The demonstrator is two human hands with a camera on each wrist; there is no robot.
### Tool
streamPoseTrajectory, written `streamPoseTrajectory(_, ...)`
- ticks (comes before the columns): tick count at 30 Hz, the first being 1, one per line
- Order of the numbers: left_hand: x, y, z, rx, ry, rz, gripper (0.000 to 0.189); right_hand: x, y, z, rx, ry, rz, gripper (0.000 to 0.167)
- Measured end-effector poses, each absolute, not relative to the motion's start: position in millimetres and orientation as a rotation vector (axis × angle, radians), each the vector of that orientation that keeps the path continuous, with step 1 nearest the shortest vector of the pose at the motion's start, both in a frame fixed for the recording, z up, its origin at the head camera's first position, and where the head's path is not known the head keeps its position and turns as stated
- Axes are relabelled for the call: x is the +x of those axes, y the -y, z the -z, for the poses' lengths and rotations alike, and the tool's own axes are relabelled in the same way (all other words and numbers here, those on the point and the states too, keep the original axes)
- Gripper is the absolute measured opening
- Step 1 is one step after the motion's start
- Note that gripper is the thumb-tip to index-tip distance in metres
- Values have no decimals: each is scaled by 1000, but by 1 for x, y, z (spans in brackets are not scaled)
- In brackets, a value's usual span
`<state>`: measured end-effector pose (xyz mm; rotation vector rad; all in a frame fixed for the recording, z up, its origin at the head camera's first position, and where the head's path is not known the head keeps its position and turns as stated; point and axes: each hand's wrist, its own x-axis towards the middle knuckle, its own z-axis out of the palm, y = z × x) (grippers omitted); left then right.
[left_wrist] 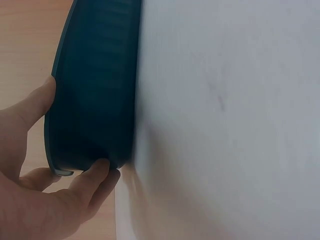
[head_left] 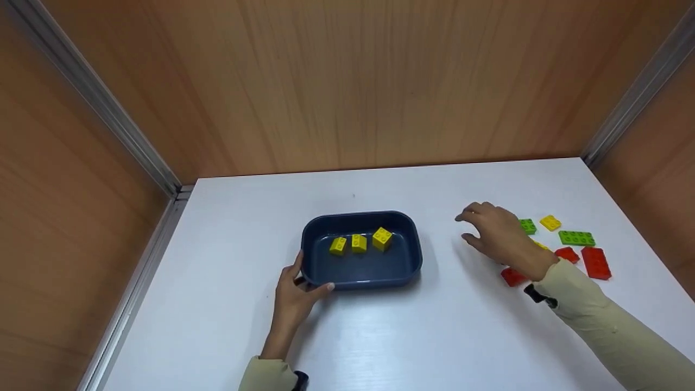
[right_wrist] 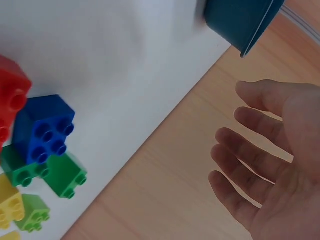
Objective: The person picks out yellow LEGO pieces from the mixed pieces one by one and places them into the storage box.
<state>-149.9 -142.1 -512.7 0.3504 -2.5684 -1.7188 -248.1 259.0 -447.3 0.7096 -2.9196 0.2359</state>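
Observation:
A dark blue plastic tub (head_left: 358, 274) stands on the white table with three yellow toy bricks (head_left: 359, 243) inside. My left hand (head_left: 293, 296) holds the tub's near left corner, thumb on the front rim and fingers along the left side. The left wrist view shows that hand (left_wrist: 55, 195) around the corner of the tub (left_wrist: 95, 90). To the right of the tub, my right hand (head_left: 497, 231) hovers above the table, holding nothing. Its fingers are spread and slightly bent in the right wrist view, where the hand (right_wrist: 270, 165) is apart from the tub (right_wrist: 240, 20).
Loose bricks lie at the right, partly under my right arm: a long green brick (head_left: 576, 238), a red brick (head_left: 596, 263) and a yellow brick (head_left: 550, 222) among them. A blue brick (right_wrist: 42, 127) shows only in the right wrist view. Wooden panels (head_left: 347, 87) enclose the table.

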Motion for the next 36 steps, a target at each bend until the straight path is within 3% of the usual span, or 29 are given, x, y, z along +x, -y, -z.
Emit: streamPoseTrajectory(36,-150,145,515,330,2580,1707,101,-221,-361,482,393,3066,-435,47)
